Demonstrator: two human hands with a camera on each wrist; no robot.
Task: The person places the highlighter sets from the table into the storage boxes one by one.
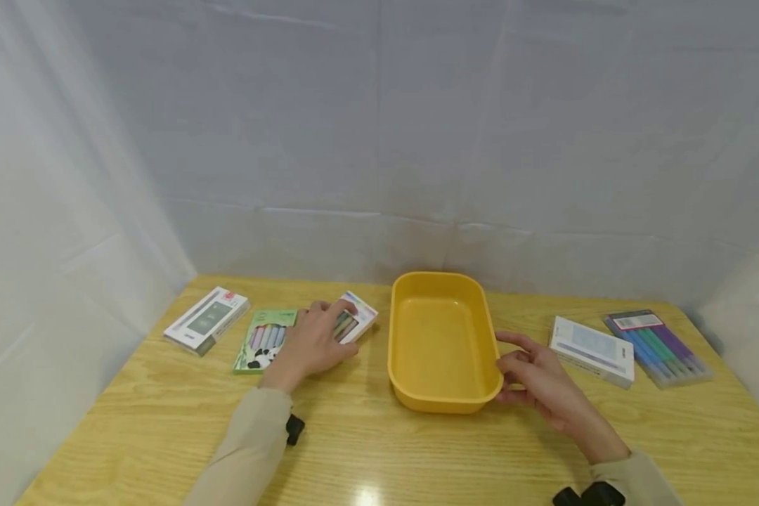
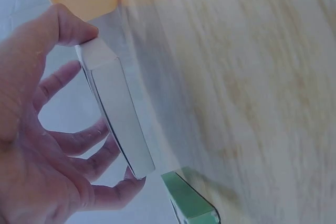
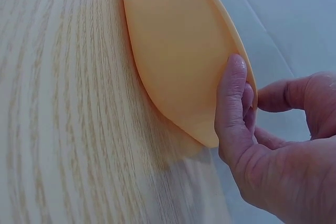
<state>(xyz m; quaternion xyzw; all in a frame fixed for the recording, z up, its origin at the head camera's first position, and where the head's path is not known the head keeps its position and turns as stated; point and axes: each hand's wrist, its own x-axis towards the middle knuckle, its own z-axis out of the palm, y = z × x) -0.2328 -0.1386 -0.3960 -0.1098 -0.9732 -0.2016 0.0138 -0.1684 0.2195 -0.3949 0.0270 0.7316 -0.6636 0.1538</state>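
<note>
My left hand (image 1: 316, 341) grips a small white box of coloured pens (image 1: 354, 322) from above. In the left wrist view the thumb presses one end of the white box (image 2: 121, 111), and fingers curl round its far side. A green box of markers (image 1: 266, 341) with a panda picture lies beside that hand, partly covered by it. At the middle of the table stands a deep yellow plastic bin (image 1: 443, 404) with nothing in it. My right hand (image 1: 540, 379) holds the bin's right rim, its thumb against the outer wall (image 3: 178, 40).
A white box with a grey window (image 1: 207, 320) lies at the far left of the wooden table (image 1: 354, 450). On the right are another white box (image 1: 593, 351) and a clear pack of blue, green and purple pens (image 1: 660, 348). A pale sheet (image 1: 379, 140) hangs behind the table.
</note>
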